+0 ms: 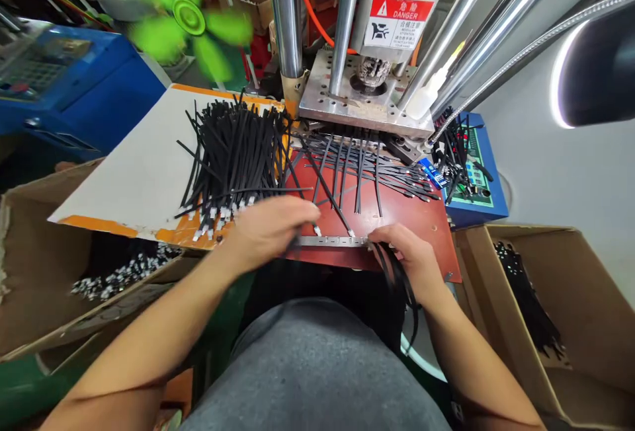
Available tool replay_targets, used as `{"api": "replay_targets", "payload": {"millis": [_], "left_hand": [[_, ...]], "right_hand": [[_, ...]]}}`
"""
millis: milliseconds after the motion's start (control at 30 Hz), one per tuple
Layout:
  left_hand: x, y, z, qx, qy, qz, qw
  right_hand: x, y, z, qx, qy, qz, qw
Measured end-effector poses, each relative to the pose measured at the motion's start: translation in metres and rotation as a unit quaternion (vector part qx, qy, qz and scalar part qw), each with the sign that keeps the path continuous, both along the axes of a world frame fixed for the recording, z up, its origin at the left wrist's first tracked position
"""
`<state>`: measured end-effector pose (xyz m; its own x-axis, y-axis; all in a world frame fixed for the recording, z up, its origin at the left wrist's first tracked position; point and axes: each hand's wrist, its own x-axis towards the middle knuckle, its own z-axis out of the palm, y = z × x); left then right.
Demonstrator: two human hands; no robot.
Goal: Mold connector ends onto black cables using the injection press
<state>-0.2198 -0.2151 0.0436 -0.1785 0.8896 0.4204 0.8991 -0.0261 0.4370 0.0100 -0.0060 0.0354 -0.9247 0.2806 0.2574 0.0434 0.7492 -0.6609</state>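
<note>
A narrow metal strip with slots (332, 241) lies along the front edge of the red board (421, 219). My right hand (414, 259) pinches several black cables (397, 269) at the strip's right end; their free ends hang down below the board. At the strip's left end is my left hand (270, 229), smeared by motion, its fingers curled together with something dark at the tips. Two black cables with white connectors (350, 233) reach the strip between my hands. Beyond them, more loose black cables (367, 166) lie across the board.
A big pile of black cables with white ends (238, 153) lies on a white panel (124, 160) at left. Behind the board stands a press (367, 97) with a danger label. Cardboard boxes (585, 285) flank me. A green fan (188, 16) spins at the back left.
</note>
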Motion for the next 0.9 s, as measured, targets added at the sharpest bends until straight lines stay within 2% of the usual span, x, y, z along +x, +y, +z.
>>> {"api": "replay_targets", "payload": {"millis": [67, 100, 167, 233, 300, 400, 467, 533, 600, 733, 800, 900], "left_hand": [[0.014, 0.037, -0.024, 0.052, -0.060, -0.094, 0.992], [0.021, 0.048, -0.034, 0.071, -0.093, -0.118, 0.986], [0.033, 0.058, -0.045, 0.074, -0.140, -0.117, 0.980], [0.041, 0.058, -0.050, 0.068, -0.162, -0.112, 0.978], [0.045, 0.056, -0.051, 0.061, -0.168, -0.108, 0.978], [0.047, 0.058, -0.050, 0.053, -0.156, -0.103, 0.981], [0.049, 0.061, -0.048, 0.042, -0.143, -0.104, 0.983], [0.051, 0.062, -0.046, 0.023, -0.112, -0.106, 0.988], [0.053, 0.061, -0.041, 0.000, -0.056, -0.107, 0.993], [0.057, 0.056, -0.033, -0.024, 0.038, -0.097, 0.994], [0.056, 0.054, -0.032, -0.037, 0.037, -0.095, 0.994], [0.050, 0.050, -0.035, -0.032, -0.044, -0.106, 0.993]], "right_hand": [[-0.008, 0.000, -0.007, -0.023, -0.003, -0.011, 1.000], [-0.009, 0.002, -0.010, -0.030, -0.005, -0.010, 0.999], [-0.008, 0.005, -0.012, -0.038, -0.010, -0.001, 0.999], [-0.007, 0.007, -0.013, -0.032, -0.011, 0.008, 0.999], [-0.007, 0.004, -0.010, 0.007, -0.024, 0.026, 0.999], [-0.009, -0.005, -0.003, 0.114, -0.062, 0.053, 0.990], [-0.011, -0.009, 0.002, 0.156, -0.082, 0.054, 0.983], [-0.009, -0.007, 0.005, 0.141, -0.086, 0.050, 0.985], [-0.003, -0.001, 0.005, 0.090, -0.070, 0.040, 0.993], [0.008, 0.012, -0.003, -0.017, -0.017, -0.040, 0.999], [0.009, 0.012, -0.008, -0.038, 0.001, -0.068, 0.997], [0.008, 0.008, -0.012, -0.014, 0.041, -0.090, 0.995]]}}
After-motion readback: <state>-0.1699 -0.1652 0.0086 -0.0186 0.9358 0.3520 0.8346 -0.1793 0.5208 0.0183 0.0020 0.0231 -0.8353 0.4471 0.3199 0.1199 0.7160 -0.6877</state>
